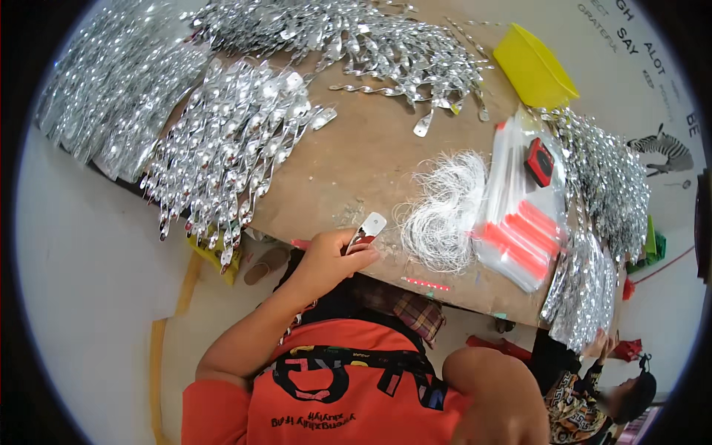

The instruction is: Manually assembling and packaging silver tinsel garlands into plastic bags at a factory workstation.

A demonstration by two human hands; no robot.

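Near the table's front edge, my left hand [326,261] is closed round a shiny silver twisted metal strip [368,231]. The strip's flat, rounded end with a small hole sticks out past the thumb, and some of its twisted length hangs below the wrist. My right arm [495,393] is bent up close at the lower right; its fingers are out of sight. A loose bundle of thin white string [448,211] lies right of my left hand. Beside it is a stack of clear plastic bags [512,237] with red bands.
Heaps of silver twisted strips [230,137] cover the table's left and far sides; another heap [604,182] hangs over the right edge. A yellow bin [532,67] stands at the far right. A red-and-black object [540,162] rests on the bags. Another person [593,397] is at lower right.
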